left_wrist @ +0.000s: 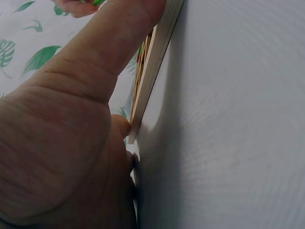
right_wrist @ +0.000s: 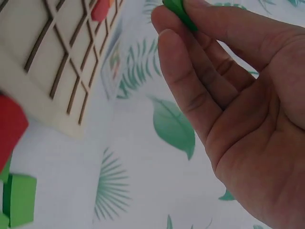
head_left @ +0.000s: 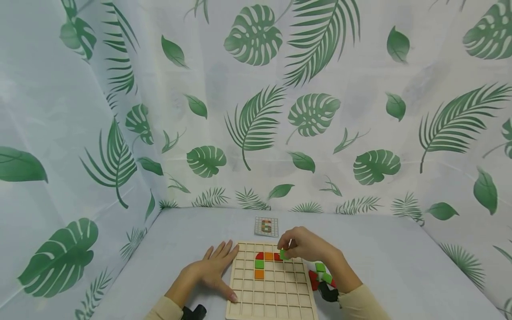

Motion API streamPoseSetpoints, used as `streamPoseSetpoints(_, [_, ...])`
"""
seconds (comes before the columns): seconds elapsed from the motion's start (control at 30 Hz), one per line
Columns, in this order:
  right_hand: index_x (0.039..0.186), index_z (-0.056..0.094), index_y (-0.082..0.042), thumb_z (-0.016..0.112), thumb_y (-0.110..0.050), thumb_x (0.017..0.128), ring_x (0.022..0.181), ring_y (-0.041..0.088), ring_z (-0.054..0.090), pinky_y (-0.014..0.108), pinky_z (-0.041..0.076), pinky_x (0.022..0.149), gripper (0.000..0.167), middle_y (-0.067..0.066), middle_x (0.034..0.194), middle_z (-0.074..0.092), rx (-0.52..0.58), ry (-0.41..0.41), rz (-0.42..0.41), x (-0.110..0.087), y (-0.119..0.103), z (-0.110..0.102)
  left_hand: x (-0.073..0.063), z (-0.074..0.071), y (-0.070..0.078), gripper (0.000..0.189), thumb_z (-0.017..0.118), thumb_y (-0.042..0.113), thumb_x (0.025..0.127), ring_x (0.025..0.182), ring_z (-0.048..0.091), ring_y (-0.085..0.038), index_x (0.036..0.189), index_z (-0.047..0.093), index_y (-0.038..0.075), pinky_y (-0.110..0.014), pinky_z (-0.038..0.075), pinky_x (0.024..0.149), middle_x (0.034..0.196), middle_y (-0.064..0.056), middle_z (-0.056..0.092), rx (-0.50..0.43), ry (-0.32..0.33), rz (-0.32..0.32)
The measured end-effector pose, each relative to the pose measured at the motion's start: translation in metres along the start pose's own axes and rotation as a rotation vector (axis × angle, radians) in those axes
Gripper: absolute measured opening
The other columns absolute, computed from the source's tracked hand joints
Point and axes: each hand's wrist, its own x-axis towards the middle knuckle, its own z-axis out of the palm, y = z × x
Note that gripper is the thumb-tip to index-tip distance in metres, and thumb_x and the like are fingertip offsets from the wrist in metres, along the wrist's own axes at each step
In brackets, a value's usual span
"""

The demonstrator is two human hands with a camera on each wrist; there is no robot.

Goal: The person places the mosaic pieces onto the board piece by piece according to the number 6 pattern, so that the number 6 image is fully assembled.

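A wooden grid board (head_left: 276, 298) lies on the table. Set in its upper rows are a red rounded block (head_left: 260, 256), an orange block (head_left: 269, 256), a red block (head_left: 277, 257), a green block (head_left: 259, 264) and a lower orange block (head_left: 259, 274). My left hand (head_left: 214, 270) rests along the board's left edge, fingers spread, its thumb on the rim. Between thumb and fingertips, my right hand (head_left: 306, 244) pinches a green block (right_wrist: 180, 12) above the board's upper right cells. That block partly hides the red block below it.
Behind the board lies a pattern card (head_left: 266, 226) showing a gridded figure. Loose green blocks (head_left: 320, 267) and red ones (head_left: 314, 280) lie right of the board, partly covered by the right wrist. A leaf-print curtain (head_left: 256, 133) encloses the table's back and sides.
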Motion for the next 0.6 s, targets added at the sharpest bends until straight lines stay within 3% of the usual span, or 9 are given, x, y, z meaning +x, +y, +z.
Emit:
streamPoseSetpoints(0.37, [0.108,0.078,-0.003,0.074,0.002,0.093,0.086,0.01,0.073,0.022,0.06,0.074,0.017,0.007,0.106,0.077,0.105,0.03,-0.034,0.011,-0.006,0.03,0.002,0.003,-0.001,0.142,0.085,0.078,0.063,0.164,-0.001,-0.036,0.169,0.011,0.019,-0.064,-0.001,0.129,0.177,-0.013,0.001,0.01,0.0,-0.013])
streamPoseSetpoints(0.6, [0.105,0.079,-0.004,0.076,0.003,0.09,0.081,0.005,0.07,0.022,0.059,0.071,0.017,0.007,0.104,0.079,0.082,0.05,-0.022,0.018,-0.004,0.044,0.002,0.003,-0.001,0.142,0.084,0.079,0.063,0.164,-0.001,-0.035,0.169,0.011,0.019,-0.063,0.0,0.129,0.177,-0.012,0.001,0.014,0.003,-0.027])
